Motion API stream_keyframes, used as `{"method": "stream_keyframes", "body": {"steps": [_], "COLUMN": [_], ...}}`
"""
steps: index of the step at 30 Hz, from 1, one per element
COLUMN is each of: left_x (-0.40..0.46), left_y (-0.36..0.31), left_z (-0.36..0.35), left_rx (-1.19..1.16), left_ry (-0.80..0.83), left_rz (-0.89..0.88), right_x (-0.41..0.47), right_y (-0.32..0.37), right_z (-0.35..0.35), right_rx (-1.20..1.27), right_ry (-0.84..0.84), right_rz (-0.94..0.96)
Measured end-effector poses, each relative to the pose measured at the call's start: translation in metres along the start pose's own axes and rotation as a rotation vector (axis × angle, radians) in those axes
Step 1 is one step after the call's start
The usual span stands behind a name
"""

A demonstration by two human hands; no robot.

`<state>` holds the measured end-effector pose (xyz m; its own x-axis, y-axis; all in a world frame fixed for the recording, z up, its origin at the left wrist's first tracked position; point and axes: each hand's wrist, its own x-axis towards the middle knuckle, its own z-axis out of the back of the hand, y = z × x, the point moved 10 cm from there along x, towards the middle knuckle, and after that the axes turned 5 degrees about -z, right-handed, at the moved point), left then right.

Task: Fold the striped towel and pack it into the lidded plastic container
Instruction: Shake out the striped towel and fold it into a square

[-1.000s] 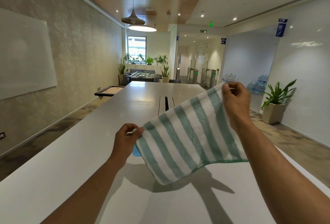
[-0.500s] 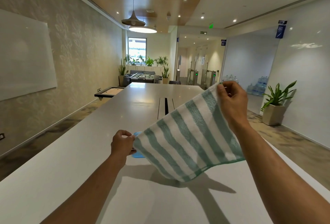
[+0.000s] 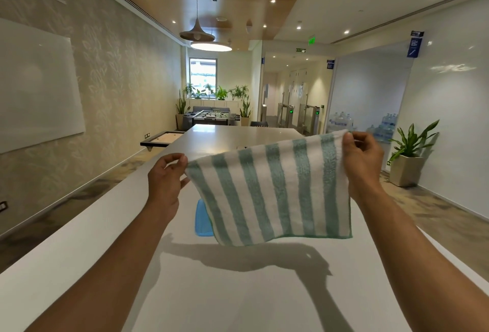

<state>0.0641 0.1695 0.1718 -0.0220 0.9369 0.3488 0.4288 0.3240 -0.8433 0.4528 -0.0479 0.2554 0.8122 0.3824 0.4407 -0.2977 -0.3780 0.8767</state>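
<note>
The green-and-white striped towel (image 3: pixel 275 194) hangs spread out in the air above the long white table (image 3: pixel 238 292). My left hand (image 3: pixel 165 183) pinches its top left corner and my right hand (image 3: pixel 362 162) pinches its top right corner. The stripes run nearly vertical and the top edge is close to level. Behind the towel's lower left part a blue plastic piece of the container (image 3: pixel 202 219) lies on the table; most of it is hidden by the cloth.
The table runs far ahead, with a dark cable slot (image 3: pixel 244 147) along its middle. A potted plant (image 3: pixel 407 157) stands on the floor to the right. A whiteboard (image 3: pixel 37 85) hangs on the left wall.
My left hand has risen and my right hand has moved right, turning the towel from a steep diagonal to a nearly level hang. The towel now covers more of the blue container.
</note>
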Motion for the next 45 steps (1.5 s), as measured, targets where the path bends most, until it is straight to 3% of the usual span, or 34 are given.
{"method": "stream_keyframes", "body": {"steps": [13, 17, 21, 25, 28, 30, 33, 34, 40, 45], "left_x": [-0.002, -0.018, -0.029, -0.037, -0.048, -0.044, -0.02, -0.018, -0.039, -0.051], "left_y": [-0.041, -0.057, -0.069, -0.076, -0.093, -0.094, -0.063, -0.057, -0.082, -0.087], "left_z": [-0.005, 0.0, -0.004, -0.008, -0.012, -0.011, -0.011, -0.012, -0.022, -0.032], "left_rx": [0.231, 0.375, 0.427, 0.518, 0.525, 0.504, 0.611, 0.696, 0.853, 0.82], "left_ry": [0.014, -0.149, -0.206, -0.216, -0.179, -0.149, -0.132, -0.137, -0.224, -0.106], "left_rz": [-0.382, -0.501, -0.602, -0.698, -0.829, -0.795, -0.475, -0.451, -0.764, -0.912], "right_x": [-0.007, -0.016, -0.022, -0.028, -0.026, -0.023, -0.02, -0.021, -0.026, -0.027], "right_y": [-0.021, -0.022, -0.013, -0.003, 0.004, -0.002, -0.018, -0.024, -0.031, -0.021], "right_z": [0.009, 0.003, -0.003, -0.008, -0.006, -0.004, 0.0, 0.0, 0.005, 0.003], "right_rx": [0.033, -0.023, -0.056, 0.02, 0.194, 0.31, -0.002, -0.108, -0.158, -0.116], "right_ry": [0.001, 0.064, 0.106, 0.16, 0.304, 0.369, 0.253, 0.213, 0.066, 0.088], "right_rz": [-0.058, -0.023, 0.048, 0.072, 0.043, -0.044, 0.013, 0.055, 0.13, 0.145]}}
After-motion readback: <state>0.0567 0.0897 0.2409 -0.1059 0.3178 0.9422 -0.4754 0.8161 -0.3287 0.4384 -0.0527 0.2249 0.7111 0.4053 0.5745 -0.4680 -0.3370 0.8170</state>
